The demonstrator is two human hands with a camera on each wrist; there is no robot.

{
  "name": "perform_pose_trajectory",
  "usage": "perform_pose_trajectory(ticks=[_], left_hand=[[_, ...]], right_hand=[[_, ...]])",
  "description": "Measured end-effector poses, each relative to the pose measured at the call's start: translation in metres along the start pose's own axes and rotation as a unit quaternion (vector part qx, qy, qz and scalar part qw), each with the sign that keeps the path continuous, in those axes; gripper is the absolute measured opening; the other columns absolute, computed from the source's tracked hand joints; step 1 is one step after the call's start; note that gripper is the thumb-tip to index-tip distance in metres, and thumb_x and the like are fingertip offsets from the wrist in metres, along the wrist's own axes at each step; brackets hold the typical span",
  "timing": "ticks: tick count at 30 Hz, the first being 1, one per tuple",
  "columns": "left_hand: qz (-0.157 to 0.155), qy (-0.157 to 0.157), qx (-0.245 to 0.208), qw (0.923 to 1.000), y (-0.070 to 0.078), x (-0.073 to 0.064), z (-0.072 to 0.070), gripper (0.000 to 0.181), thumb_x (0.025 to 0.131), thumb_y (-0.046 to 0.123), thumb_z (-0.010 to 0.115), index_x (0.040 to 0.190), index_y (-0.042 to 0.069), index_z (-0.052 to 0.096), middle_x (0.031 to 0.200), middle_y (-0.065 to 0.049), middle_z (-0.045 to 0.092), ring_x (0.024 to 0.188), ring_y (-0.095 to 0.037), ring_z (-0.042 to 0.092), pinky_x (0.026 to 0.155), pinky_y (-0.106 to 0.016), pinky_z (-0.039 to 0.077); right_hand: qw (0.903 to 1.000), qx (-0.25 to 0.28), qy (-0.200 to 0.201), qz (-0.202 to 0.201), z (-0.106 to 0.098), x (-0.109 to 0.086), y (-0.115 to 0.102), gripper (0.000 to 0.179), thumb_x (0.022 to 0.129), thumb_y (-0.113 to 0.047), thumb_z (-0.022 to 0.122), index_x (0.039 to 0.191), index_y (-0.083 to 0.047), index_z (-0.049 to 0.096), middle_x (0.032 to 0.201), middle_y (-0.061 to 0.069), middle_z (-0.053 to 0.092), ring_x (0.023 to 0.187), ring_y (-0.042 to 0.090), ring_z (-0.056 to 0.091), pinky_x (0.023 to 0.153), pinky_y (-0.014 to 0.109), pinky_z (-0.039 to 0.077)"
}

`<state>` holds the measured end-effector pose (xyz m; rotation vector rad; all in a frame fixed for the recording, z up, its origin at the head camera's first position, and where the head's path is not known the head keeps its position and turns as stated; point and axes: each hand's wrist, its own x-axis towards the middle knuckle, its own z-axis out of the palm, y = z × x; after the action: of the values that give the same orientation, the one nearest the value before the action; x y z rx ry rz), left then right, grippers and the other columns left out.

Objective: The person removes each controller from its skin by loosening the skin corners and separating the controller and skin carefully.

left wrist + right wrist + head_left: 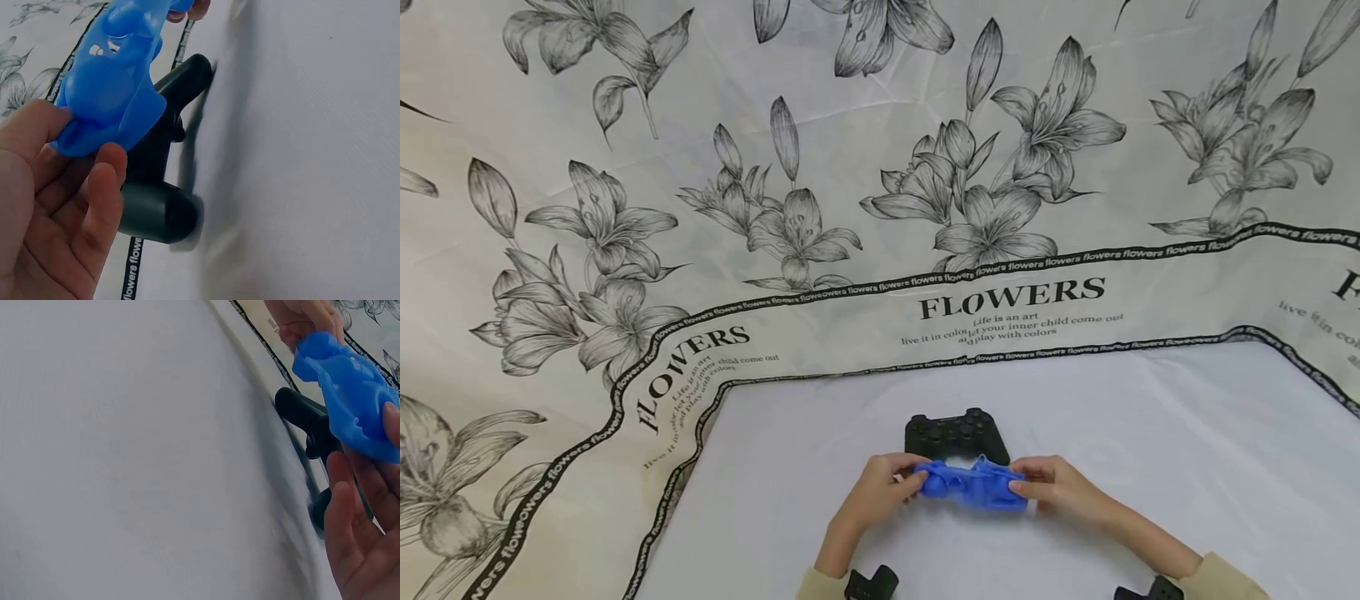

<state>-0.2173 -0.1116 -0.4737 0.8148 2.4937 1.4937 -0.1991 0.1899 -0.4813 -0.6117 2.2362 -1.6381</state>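
A blue silicone controller cover (976, 485) is held just above the white table between both hands. My left hand (887, 483) grips its left end, my right hand (1051, 485) grips its right end. A black game controller (955, 435) lies on the table just behind the cover. In the left wrist view the blue cover (115, 81) sits in my left hand (59, 206), with the black controller (164, 181) behind it. The right wrist view has the cover (353, 394) pinched by my right hand (362, 519), and the controller (309, 419) partly hidden behind it.
A white tabletop (1150, 467) is bordered by a flower-printed cloth (775, 208) with black "FLOWERS" lettering that rises behind and to the left. Black wrist camera mounts (871, 583) show at the bottom edge.
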Motion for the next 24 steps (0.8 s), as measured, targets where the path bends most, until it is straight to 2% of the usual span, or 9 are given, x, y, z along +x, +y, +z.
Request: perform_pose_trajectory(ticks=[3,6,9,12,15,18,21,24], left_hand=[[-0.014,-0.035,-0.021,0.999,-0.001,0.001,-0.004,0.022,0.096,0.015,0.059,0.112,0.004,0.069,0.084,-0.012,0.067,0.063,-0.002,0.056,0.053,-0.02,0.051],[-0.011,-0.073,-0.055,0.9958,-0.004,0.003,-0.006,0.024,0.097,0.013,0.056,0.115,0.001,0.067,0.083,-0.018,0.065,0.066,-0.003,0.054,0.054,-0.019,0.049],[0.013,-0.11,-0.112,0.9875,-0.007,0.005,-0.006,0.026,0.098,0.009,0.052,0.114,-0.008,0.063,0.083,-0.03,0.059,0.068,-0.003,0.053,0.056,-0.018,0.047],[0.035,-0.143,-0.168,0.9747,-0.012,0.008,-0.004,0.027,0.099,0.007,0.048,0.112,-0.016,0.057,0.083,-0.036,0.052,0.07,-0.003,0.053,0.058,-0.017,0.046],[0.044,-0.159,-0.196,0.9667,-0.014,0.011,-0.002,0.029,0.1,0.009,0.047,0.11,-0.018,0.054,0.081,-0.029,0.049,0.072,-0.002,0.051,0.06,-0.017,0.046],[0.054,-0.16,-0.21,0.963,-0.016,0.013,0.001,0.031,0.1,0.011,0.046,0.111,-0.017,0.053,0.084,-0.012,0.051,0.074,-0.002,0.049,0.063,-0.015,0.045],[0.064,-0.163,-0.229,0.9575,-0.016,0.015,0.003,0.033,0.101,0.013,0.043,0.114,-0.017,0.05,0.088,0.001,0.052,0.076,-0.003,0.048,0.066,-0.015,0.043],[0.059,-0.172,-0.259,0.9486,-0.015,0.014,0.004,0.039,0.102,0.015,0.041,0.116,-0.021,0.046,0.088,0.007,0.052,0.078,-0.003,0.047,0.07,-0.017,0.042]], right_hand=[[0.9975,0.029,-0.045,-0.045,-0.006,0.001,0.002,0.031,0.097,-0.01,0.053,0.114,0.015,0.056,0.088,-0.016,0.066,0.069,0.001,0.055,0.053,0.027,0.052],[0.9916,0.057,-0.079,-0.085,-0.009,0.001,0.003,0.026,0.097,-0.005,0.049,0.113,0.015,0.055,0.087,-0.016,0.065,0.065,0.004,0.055,0.051,0.029,0.051],[0.9833,0.092,-0.106,-0.115,-0.01,0.001,0.003,0.022,0.098,0.0,0.045,0.113,0.006,0.059,0.083,-0.014,0.062,0.057,0.011,0.048,0.043,0.032,0.042],[0.9752,0.123,-0.127,-0.133,-0.01,0.002,0.003,0.028,0.098,0.001,0.042,0.115,-0.008,0.063,0.077,-0.013,0.056,0.051,0.016,0.04,0.039,0.036,0.03],[0.9672,0.154,-0.145,-0.141,-0.01,0.002,0.004,0.036,0.1,0.001,0.039,0.118,-0.017,0.063,0.068,-0.006,0.048,0.048,0.018,0.033,0.037,0.035,0.022],[0.959,0.188,-0.159,-0.141,-0.01,0.002,0.005,0.039,0.101,0.0,0.034,0.12,-0.018,0.063,0.065,0.001,0.043,0.049,0.021,0.03,0.037,0.037,0.017],[0.9529,0.214,-0.168,-0.133,-0.011,0.002,0.006,0.038,0.103,-0.003,0.031,0.119,-0.018,0.062,0.066,-0.006,0.046,0.05,0.015,0.031,0.039,0.039,0.013],[0.949,0.23,-0.177,-0.125,-0.01,0.003,0.003,0.037,0.104,-0.006,0.03,0.119,-0.017,0.062,0.075,-0.015,0.053,0.051,0.011,0.032,0.041,0.04,0.012]])
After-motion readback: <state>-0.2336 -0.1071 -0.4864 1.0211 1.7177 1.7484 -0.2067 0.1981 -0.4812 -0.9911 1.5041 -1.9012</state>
